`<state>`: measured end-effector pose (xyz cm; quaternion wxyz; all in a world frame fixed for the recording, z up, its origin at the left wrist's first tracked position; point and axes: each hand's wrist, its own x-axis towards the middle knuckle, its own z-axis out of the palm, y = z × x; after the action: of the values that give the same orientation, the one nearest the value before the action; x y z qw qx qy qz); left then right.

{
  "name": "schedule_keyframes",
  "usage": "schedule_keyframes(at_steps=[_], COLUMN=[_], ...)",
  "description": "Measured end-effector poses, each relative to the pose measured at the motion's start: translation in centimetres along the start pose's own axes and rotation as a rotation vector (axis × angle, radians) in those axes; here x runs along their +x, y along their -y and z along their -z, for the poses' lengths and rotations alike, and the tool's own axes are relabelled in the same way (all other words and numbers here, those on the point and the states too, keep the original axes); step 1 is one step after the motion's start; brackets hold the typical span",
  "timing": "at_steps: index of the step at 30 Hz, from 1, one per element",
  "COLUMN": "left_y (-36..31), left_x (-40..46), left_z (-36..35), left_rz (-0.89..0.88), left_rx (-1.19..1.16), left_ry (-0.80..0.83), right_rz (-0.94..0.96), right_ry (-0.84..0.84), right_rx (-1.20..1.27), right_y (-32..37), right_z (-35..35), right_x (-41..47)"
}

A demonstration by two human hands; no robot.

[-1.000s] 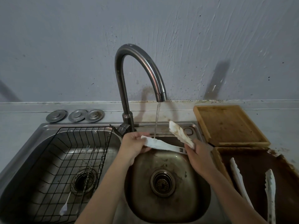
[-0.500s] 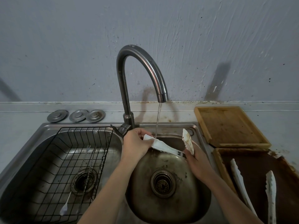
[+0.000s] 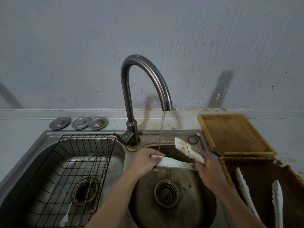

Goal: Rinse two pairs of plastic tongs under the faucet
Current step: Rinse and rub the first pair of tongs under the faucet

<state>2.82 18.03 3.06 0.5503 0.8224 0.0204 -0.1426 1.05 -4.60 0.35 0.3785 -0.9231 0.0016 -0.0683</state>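
**The dirty arm of the tongs swings back open**

Half a second ago the upper arm of the tongs stood nearly straight up, edge-on by the right hand. Now it leans back toward 10 o'clock and shows its wide, stained face again. The left hand has slid a little along the lower arm, and the water lands right by its fingers.

The left hand (image 3: 144, 162) pinches the tip of the lower arm of the white tongs (image 3: 176, 162). The right hand (image 3: 212, 172) is curled round the hinge end and holds it tight. The tongs are spread wide, over the right sink bowl (image 3: 204, 209). A thin stream falls from the faucet (image 3: 148, 74) onto the lower arm. That arm looks clean. The upper arm has brown marks and sits to the right of the stream, so I think it needs the water next. This pair is only partly rinsed.

The second pair of tongs (image 3: 278, 199) lies at 3 o'clock on a dark brown tray (image 3: 263, 170), well apart from the water. It looks untouched, so the job is less than half done.

A wooden cutting board (image 3: 233, 134) sits at 1 o'clock, just behind the tray. The left sink bowl holds a black wire rack (image 3: 69, 162) with long thin metal tools in it, and a small white spoon (image 3: 63, 222) lies at 7 o'clock. Three round metal lids (image 3: 79, 123) rest on the counter at 10 o'clock. The wall (image 3: 82, 46) behind is grey, rough and spotted. The light is dim.
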Motion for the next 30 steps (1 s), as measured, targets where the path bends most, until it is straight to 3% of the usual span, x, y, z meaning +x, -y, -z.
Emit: schedule_keyframes(at_steps=[3,5,9,15,26,30], left_y=[-0.6,-0.8,-0.7,-0.2,-0.8,0.1], left_x=[0.3,0.3,0.4,0.2,-0.2,0.5], left_z=[-0.3,-0.3,0.0,1.0,0.1,0.4], left_rz=[-0.161,-0.206,-0.297,-0.390,-0.452,-0.345], left_rx=[0.126,0.046,-0.171,-0.091,-0.016,0.217], left_ry=[-0.258,-0.368,-0.445,-0.577,-0.486,-0.281], right_rz=[0.124,0.252,0.385,0.441,0.405,0.310], right_ry=[-0.010,0.014,0.000,-0.044,-0.059,0.005], right_rx=[0.020,-0.033,-0.094,-0.195,-0.229,-0.360], right_y=[0.0,0.4,0.9,1.2,0.8,1.9], right_z=[0.2,0.4,0.4,1.1,1.7,1.6], right_x=[0.0,0.0,0.1,0.2,0.0,0.7])
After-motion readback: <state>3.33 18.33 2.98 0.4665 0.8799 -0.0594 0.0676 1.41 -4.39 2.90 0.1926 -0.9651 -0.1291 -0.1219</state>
